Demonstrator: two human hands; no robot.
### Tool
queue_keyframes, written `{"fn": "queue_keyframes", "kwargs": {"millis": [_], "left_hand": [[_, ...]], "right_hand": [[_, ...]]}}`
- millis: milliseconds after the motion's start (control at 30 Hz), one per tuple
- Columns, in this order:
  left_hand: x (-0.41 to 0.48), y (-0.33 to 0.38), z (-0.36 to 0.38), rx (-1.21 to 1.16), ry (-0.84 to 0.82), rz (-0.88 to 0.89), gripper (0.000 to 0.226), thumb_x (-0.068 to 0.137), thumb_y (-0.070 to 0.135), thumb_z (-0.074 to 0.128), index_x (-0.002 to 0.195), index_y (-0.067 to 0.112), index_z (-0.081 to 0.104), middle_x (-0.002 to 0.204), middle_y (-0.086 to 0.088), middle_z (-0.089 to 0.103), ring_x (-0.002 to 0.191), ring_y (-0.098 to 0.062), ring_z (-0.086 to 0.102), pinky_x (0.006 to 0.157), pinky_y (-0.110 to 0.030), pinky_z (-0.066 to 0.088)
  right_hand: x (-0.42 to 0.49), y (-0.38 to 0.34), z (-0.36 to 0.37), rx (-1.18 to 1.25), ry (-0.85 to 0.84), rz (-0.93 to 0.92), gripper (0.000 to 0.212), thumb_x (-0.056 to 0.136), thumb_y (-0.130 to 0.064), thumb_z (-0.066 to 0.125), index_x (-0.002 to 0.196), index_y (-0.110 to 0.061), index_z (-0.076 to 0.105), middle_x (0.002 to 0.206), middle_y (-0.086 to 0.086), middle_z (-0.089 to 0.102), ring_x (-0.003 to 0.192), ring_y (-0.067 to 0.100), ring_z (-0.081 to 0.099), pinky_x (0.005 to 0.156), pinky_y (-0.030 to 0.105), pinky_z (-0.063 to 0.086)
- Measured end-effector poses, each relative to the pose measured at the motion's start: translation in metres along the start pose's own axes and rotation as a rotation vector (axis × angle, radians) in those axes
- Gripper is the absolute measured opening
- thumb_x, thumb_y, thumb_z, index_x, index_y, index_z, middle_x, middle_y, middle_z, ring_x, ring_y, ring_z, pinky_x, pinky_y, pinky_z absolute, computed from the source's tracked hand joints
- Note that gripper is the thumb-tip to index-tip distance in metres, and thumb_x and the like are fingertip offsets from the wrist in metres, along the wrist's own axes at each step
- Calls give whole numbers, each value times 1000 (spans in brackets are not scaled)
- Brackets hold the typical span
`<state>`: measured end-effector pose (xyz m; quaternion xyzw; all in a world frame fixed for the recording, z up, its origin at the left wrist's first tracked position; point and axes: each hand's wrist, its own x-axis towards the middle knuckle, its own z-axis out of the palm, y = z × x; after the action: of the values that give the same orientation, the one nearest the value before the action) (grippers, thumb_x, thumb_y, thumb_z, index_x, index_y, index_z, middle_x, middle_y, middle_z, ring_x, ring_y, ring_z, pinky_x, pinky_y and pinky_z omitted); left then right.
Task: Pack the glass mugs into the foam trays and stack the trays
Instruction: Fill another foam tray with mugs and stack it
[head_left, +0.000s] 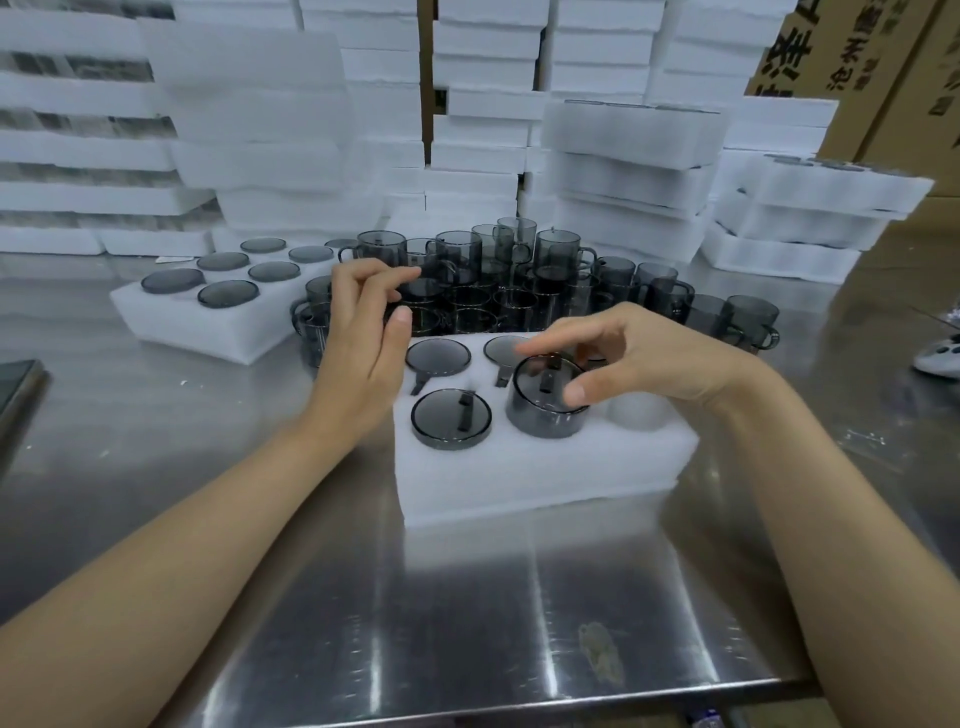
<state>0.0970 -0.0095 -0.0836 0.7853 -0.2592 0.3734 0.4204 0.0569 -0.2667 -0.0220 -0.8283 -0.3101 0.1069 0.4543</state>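
Observation:
A white foam tray (524, 470) lies in front of me on the steel table. Upside-down smoky glass mugs sit in its holes: two at the back (438, 356) and one at front left (451, 419). My right hand (639, 358) grips a fourth mug (545, 402) by its rim, part way down in the front middle hole. The front right hole (639, 410) is bare. My left hand (363, 332) hovers over the tray's left end, fingers loosely curled, holding nothing. A cluster of loose upright mugs (519, 280) stands behind the tray.
A filled foam tray (208, 327) lies at the left. Tall stacks of foam trays (634, 156) line the back, with cardboard boxes (883, 78) at the right. A dark flat object (15, 384) sits at the left edge. The table's front edge (519, 706) is near.

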Motion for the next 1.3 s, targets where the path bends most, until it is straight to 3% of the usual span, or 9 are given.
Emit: {"fn": "queue_keyframes", "kwargs": {"millis": [100, 200, 333, 467, 700, 800, 967, 1100, 1300], "left_hand": [[2, -3, 0, -16, 51, -103, 31, 93, 3, 42, 119, 5, 58, 116, -2, 38, 110, -17, 46, 101, -27, 39], [5, -13, -4, 46, 55, -211, 34, 85, -10, 45, 105, 8, 66, 109, -1, 45, 113, -22, 46, 99, -38, 41], [9, -25, -12, 205, 95, -323, 38, 79, -9, 47, 107, 9, 66, 113, -11, 49, 116, -29, 41, 101, -29, 32], [7, -38, -16, 387, 50, -470, 39, 81, 1, 53, 119, 11, 60, 125, -14, 43, 124, -31, 33, 103, -32, 22], [1, -42, -11, 502, -44, -527, 35, 84, 12, 58, 119, 12, 58, 131, -12, 36, 126, -29, 27, 103, -33, 21], [1, -39, -8, 488, -23, -561, 30, 85, 14, 58, 115, 11, 59, 134, -12, 33, 128, -29, 25, 104, -34, 21], [3, -39, -5, 345, -18, -699, 24, 89, 16, 57, 112, 11, 55, 145, -12, 18, 139, -28, 14, 112, -37, 18], [3, -45, -6, 249, 0, -757, 22, 89, 13, 56, 111, 8, 56, 140, -14, 23, 137, -27, 23, 116, -37, 22], [3, -46, -8, 195, 53, -778, 21, 93, 14, 56, 113, 8, 56, 135, -17, 33, 129, -30, 34, 112, -38, 28]], "right_hand": [[1, 1, 1, -22, -3, 8, 47, 62, -42, 82, 108, -37, 72, 112, -1, 65, 107, 42, 51, 91, 51, 42], [-2, -4, 1, -2, -20, 14, 59, 58, -41, 86, 114, -39, 69, 117, -9, 62, 110, 15, 55, 82, 14, 42], [-5, -5, -6, -56, -79, 50, 65, 55, -51, 86, 116, -42, 67, 117, 0, 60, 112, 25, 53, 101, 33, 42], [-5, -8, -6, -165, -93, 94, 56, 60, -52, 79, 115, -49, 65, 105, 7, 52, 93, 25, 45, 79, 10, 36], [-3, -12, -4, -280, -156, 189, 55, 57, -55, 77, 110, -55, 64, 119, -13, 44, 119, 16, 44, 111, 31, 32], [-4, -10, -2, -288, -139, 157, 55, 58, -56, 77, 111, -55, 64, 119, -15, 47, 119, 19, 44, 109, 34, 34], [-7, -4, 6, -135, 29, 19, 50, 52, -44, 84, 101, -40, 74, 110, -5, 60, 106, 30, 51, 85, 32, 41], [-2, -4, 7, -199, -29, 95, 52, 49, -55, 82, 99, -45, 74, 109, -8, 53, 109, 32, 48, 98, 44, 40], [1, -5, 5, -237, -37, 120, 51, 50, -53, 82, 99, -44, 74, 105, -13, 49, 109, 29, 48, 101, 43, 39]]}}
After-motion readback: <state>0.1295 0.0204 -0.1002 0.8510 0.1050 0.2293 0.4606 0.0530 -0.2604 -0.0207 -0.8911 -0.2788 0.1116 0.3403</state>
